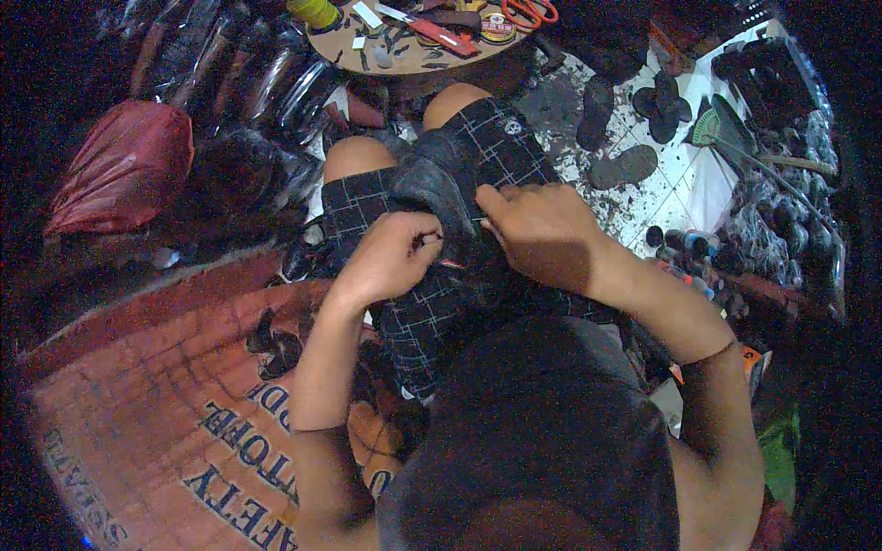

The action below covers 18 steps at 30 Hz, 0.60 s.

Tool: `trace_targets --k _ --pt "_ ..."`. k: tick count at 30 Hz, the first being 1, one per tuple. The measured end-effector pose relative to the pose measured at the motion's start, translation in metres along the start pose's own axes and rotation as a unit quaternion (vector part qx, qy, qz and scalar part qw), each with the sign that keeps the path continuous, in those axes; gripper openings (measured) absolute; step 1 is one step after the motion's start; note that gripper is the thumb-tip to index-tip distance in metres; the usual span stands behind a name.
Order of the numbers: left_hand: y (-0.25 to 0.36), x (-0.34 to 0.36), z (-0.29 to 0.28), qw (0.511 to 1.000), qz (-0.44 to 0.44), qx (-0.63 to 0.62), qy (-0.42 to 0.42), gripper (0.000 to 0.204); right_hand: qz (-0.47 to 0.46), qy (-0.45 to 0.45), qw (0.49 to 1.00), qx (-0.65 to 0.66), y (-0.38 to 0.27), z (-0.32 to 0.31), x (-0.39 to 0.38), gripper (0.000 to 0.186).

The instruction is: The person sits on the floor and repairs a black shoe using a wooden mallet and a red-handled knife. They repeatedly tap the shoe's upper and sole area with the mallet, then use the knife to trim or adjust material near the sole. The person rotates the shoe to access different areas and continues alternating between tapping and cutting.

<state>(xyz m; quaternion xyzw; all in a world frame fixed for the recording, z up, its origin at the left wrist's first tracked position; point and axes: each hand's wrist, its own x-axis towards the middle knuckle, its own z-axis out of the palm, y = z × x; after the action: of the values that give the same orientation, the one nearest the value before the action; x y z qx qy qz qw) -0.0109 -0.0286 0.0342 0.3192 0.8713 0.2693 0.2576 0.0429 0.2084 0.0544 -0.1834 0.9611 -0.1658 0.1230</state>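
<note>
free: left, over red banner | blocked: ahead, knees, round table | between hands: dark material

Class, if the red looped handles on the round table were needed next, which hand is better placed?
Probably the right hand, nearer the red looped handles toward the right of the table. The left hand sits farther back and left. Both hands are at the dark material.

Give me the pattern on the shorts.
Pale crossing lines on black shorts, seen best in the head view.

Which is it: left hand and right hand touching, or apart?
Apart. The head view shows dark material in the gap between the left hand and right hand.
</note>
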Motion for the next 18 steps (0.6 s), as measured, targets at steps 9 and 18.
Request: trace_targets --k 9,18 --pt "0.013 -0.009 0.002 0.975 -0.086 -0.155 0.134 0.025 -0.013 0.037 0.999 0.038 0.009 0.002 -0.002 0.026" --pt "0.008 -0.023 -0.02 0.985 -0.063 -0.085 0.134 0.013 -0.023 0.036 0.997 0.059 0.012 -0.004 0.002 0.027"
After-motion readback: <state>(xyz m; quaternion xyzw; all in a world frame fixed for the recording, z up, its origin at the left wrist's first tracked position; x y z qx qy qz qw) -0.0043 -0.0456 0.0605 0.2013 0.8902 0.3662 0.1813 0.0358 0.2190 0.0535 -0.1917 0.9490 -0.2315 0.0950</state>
